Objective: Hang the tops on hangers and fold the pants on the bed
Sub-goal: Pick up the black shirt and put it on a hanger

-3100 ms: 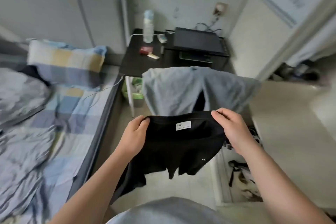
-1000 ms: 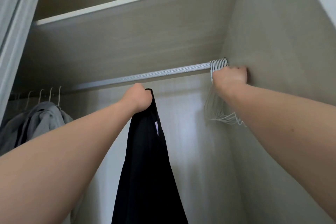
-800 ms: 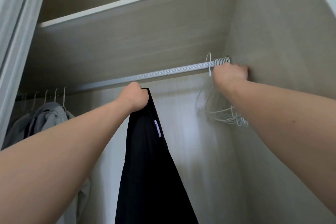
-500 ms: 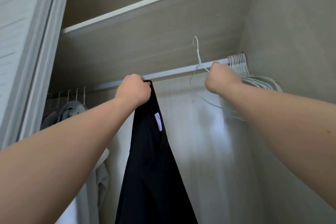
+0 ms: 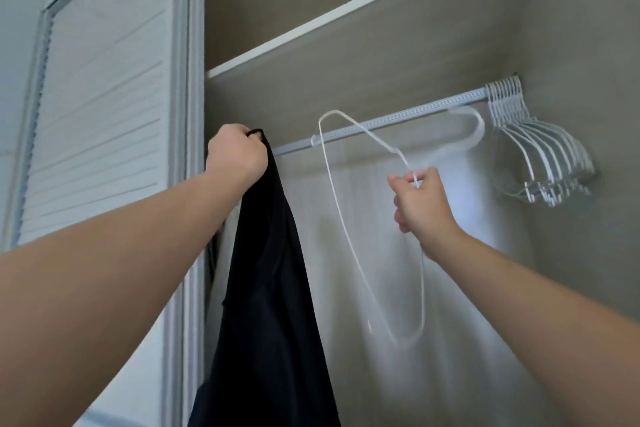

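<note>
I am looking up into a wardrobe. My left hand (image 5: 237, 154) is raised and gripped on the collar of a black top (image 5: 273, 288), which hangs straight down from it. My right hand (image 5: 420, 199) holds a thin white wire hanger (image 5: 341, 218) by its neck, tilted, with its hook blurred up toward the rail. The hanger is off the metal rail (image 5: 381, 121) and hangs between my two hands, apart from the top.
A bunch of several white hangers (image 5: 533, 146) hangs at the rail's right end against the wardrobe's side wall (image 5: 585, 45). A shelf (image 5: 346, 10) runs above the rail. A white louvred door (image 5: 104, 114) stands to the left.
My right hand has pulled one white hanger off the bunch on the rail and brought it down and left. The view has swung right; the left hand still holds the black top.
</note>
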Tool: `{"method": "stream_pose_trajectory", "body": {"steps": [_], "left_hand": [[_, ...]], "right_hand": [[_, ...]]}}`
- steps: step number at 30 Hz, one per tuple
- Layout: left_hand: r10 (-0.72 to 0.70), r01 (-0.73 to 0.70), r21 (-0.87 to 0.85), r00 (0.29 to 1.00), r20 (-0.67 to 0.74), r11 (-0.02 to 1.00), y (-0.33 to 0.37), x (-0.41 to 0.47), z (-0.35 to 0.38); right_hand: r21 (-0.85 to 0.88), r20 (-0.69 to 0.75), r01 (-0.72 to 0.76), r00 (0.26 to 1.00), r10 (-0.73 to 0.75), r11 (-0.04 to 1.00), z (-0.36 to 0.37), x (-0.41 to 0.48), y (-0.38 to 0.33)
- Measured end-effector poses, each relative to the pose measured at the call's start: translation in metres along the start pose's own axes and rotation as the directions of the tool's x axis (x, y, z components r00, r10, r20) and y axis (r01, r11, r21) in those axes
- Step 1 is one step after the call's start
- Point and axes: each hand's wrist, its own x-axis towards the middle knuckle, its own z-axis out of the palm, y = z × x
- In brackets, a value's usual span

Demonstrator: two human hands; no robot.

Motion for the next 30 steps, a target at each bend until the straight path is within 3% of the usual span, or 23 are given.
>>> {"method": "stream_pose_trajectory", "body": {"steps": [8, 12, 17, 22, 30], "left_hand": [[-0.093, 0.093, 0.015, 0.996, -0.009, 0.996, -0.009, 0.002, -0.114], [-0.15, 0.152, 0.005, 0.983, -0.102, 0.988, 0.002, 0.007, -0.185], [-0.064, 0.111, 0.162, 0.96, -0.271, 0.98, 0.034, 0.005, -0.287], [0.024, 0.113, 0.324, 0.92, -0.39, 0.939, 0.076, -0.014, -0.387], [0.198, 0.248, 0.607, 0.796, -0.572, 0.755, 0.155, -0.075, -0.548]], "right_hand": [[0.044, 0.17, 0.121, 0.977, -0.127, 0.992, 0.032, -0.042, -0.051], [0.137, 0.171, 0.136, 0.972, -0.158, 0.981, 0.063, -0.069, -0.08], [0.331, 0.259, 0.071, 0.952, -0.163, 0.941, 0.099, -0.11, -0.135], [0.519, 0.361, 0.036, 0.896, -0.257, 0.854, 0.125, -0.167, -0.197], [0.68, 0.55, -0.172, 0.763, -0.34, 0.713, 0.146, -0.279, -0.283]]}}
